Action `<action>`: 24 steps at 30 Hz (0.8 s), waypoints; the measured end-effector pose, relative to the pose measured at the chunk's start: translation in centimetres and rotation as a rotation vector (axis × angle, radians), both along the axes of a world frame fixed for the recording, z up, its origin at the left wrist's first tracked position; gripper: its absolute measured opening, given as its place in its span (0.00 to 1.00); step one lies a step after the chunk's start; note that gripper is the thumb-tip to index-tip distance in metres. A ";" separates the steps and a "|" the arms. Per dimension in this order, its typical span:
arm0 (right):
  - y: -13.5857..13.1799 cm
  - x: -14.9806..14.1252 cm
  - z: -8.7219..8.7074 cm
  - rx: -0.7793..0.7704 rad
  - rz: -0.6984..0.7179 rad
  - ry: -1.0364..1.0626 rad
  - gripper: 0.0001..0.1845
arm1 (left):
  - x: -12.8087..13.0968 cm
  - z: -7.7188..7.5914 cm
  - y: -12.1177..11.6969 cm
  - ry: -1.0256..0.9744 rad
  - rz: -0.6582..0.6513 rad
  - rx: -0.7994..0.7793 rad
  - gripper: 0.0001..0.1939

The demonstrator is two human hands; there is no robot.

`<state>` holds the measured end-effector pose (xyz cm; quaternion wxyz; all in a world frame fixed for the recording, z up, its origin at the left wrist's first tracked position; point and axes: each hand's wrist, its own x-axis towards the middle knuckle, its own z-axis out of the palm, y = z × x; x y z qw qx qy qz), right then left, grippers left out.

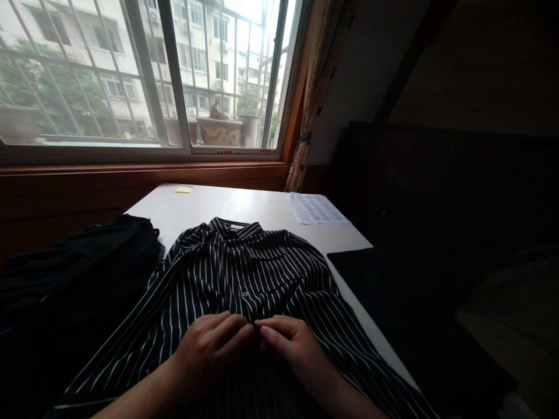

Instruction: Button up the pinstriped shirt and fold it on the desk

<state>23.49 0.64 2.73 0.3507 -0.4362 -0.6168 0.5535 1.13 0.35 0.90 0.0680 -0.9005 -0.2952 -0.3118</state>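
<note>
A black shirt with white stripes [271, 267] lies front side up, its collar towards the window and its sleeves spread to both sides. One button [245, 294] shows on the front placket, just above my hands. My left hand [213, 337] is closed, its fingertips pinching the shirt's front edge near the middle. Facing it, my right hand [288, 340] pinches the same placket between thumb and forefinger. The fingertips of both hands almost meet there. Whatever small part lies between them is hidden. The lower shirt is in deep shadow.
The shirt rests on a white table [218, 201]. Dark cloth or a bag [87, 279] is heaped at the left. A yellow sticky note [184, 189] and printed sheets [318, 208] lie at the far side. A dark flat panel [384, 291] adjoins the right edge, and a window [144, 75] stands behind.
</note>
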 end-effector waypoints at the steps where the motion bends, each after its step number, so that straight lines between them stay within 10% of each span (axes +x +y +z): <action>1: 0.1 0.0 0.0 0.006 0.001 0.000 0.14 | 0.0 -0.1 0.0 -0.018 0.010 0.000 0.09; 24: 0.3 0.0 -0.6 -0.073 0.005 0.054 0.12 | 0.6 -0.1 0.4 -0.057 0.006 -0.067 0.07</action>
